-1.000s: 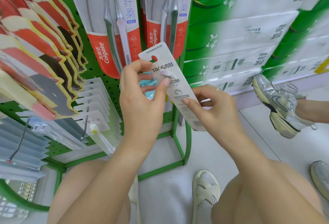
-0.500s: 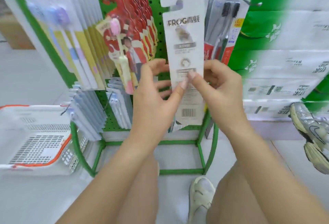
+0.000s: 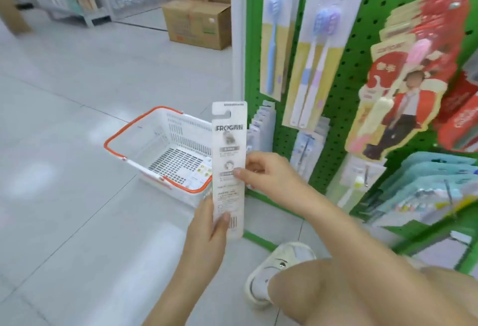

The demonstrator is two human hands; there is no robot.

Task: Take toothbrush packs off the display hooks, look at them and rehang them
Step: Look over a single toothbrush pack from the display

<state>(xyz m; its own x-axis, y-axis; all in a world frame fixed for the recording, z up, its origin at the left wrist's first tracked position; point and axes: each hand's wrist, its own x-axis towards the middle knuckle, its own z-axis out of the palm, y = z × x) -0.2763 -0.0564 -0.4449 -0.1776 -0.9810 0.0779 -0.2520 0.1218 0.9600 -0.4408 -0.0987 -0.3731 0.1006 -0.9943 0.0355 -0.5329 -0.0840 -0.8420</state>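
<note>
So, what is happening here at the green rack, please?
A person crouches by a green pegboard rack of hanging toothbrush packs. Both hands hold one white FROG pack upright, off the hooks: the left hand grips its lower end, the right hand pinches its middle. The back of the pack faces the camera, so it seems to be under inspection. A white basket with an orange rim stands on the floor behind it.

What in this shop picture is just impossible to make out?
- Small print on the toothbrush pack: too small, head view.
- The brush inside it: hidden by the card back.
- Left hand fingers: behind the pack.
- Red packs: blurred, cut off at the right edge.
- Basket near corner: hidden by the pack.
</note>
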